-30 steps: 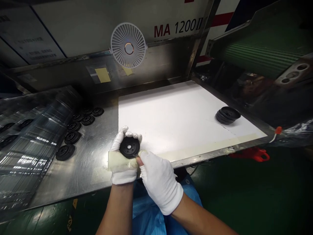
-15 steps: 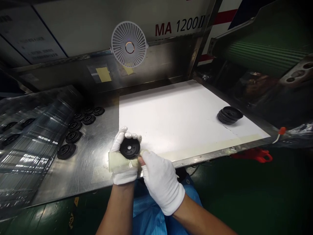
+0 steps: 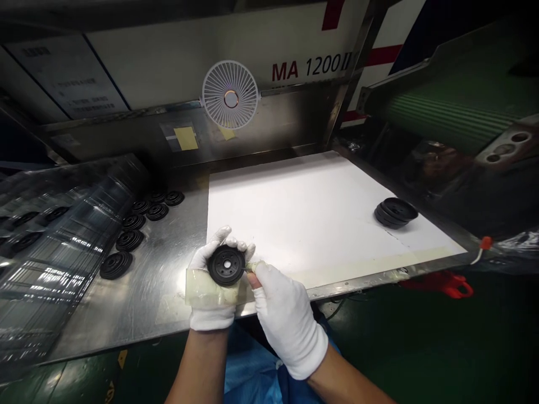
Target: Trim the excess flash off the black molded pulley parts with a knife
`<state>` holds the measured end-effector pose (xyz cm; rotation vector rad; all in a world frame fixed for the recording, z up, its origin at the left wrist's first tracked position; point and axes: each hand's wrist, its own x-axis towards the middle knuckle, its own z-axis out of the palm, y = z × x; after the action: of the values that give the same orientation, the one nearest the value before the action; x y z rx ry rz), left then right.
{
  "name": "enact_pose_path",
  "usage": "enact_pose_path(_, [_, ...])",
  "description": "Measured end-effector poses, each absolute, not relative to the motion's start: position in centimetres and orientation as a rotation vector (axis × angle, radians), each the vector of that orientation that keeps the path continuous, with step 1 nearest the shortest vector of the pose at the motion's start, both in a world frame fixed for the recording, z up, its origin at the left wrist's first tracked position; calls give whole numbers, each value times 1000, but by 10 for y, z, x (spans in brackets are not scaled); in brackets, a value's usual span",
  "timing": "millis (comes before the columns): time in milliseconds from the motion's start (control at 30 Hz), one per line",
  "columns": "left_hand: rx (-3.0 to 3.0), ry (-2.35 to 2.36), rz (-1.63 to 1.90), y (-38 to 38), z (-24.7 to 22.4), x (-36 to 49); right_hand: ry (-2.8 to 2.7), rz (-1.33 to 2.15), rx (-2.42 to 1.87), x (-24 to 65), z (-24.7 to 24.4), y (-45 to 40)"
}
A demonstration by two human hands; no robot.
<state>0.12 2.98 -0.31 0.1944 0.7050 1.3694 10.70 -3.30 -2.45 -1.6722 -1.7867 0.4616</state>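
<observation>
My left hand [image 3: 206,297], in a white cotton glove with a translucent pale band around the palm, is shut on a black rubber pulley-shaped disc [image 3: 226,265] with a central hole. My right hand [image 3: 286,320], also gloved, pinches a small thin tool [image 3: 248,270] against the disc's rim. The tool is mostly hidden by the fingers, and its exact kind is too small to tell. A stack of similar black discs [image 3: 396,213] lies to the right, away from both hands.
My hands are over the front edge of a steel table [image 3: 160,303] with a white sheet [image 3: 295,219] on it. Several black discs [image 3: 128,241] sit in rows to the left, beside a clear plastic-wrapped stack [image 3: 63,252]. Behind stand a white fan [image 3: 230,95] and a machine panel [image 3: 311,67].
The whole scene sits lower in the view as my head tilts up. My right hand has shifted slightly rightward along the disc's rim, and the disc remains in my left hand.
</observation>
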Motion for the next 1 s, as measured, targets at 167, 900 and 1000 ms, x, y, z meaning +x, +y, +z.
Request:
enact_pose_path(167, [167, 711, 1415, 30, -1, 6, -1848, 488, -1670, 101, -23, -38])
enact_pose_path(900, [22, 618, 1509, 39, 12, 27, -1471, 758, -1456, 126, -10, -42])
enact_pose_path(1000, [98, 617, 1562, 36, 16, 38, -1421, 930, -1388, 129, -8, -41])
